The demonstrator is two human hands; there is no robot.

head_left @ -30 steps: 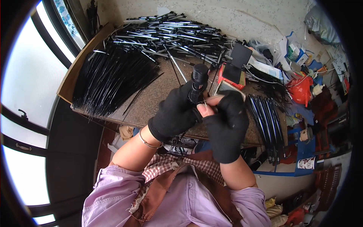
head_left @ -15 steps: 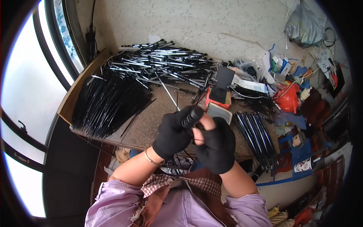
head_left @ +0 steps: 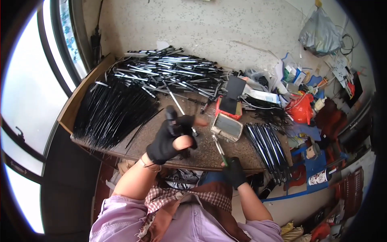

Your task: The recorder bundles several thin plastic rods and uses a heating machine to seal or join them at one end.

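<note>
My left hand (head_left: pixel 171 141), in a black fingerless glove, is closed around a dark cylindrical piece (head_left: pixel 171 115) that looks like a handle. Its rounded end sticks up above the fist, and one fingertip is smeared by motion. At the front edge of the table, my gloved right hand (head_left: pixel 234 172) grips a slim green-handled metal tool (head_left: pixel 220 150). The tool's bare metal end points away from me, toward a worn grey block (head_left: pixel 227 127). Between the hands and the far pile, a thin silver rod (head_left: pixel 175 101) lies on the brown table (head_left: pixel 161 105).
Silver and black rods (head_left: pixel 173 66) are heaped at the back. Thin black ribs (head_left: pixel 113 113) fan out at left, and dark tubes (head_left: pixel 268 149) lie at right. A red box (head_left: pixel 223 111) stands behind the grey block. A red plastic bag (head_left: pixel 300 109) sits amid clutter.
My hands were together over the table and have come apart. The left moved left with the dark piece; the right dropped to the front edge and now holds the green-handled tool.
</note>
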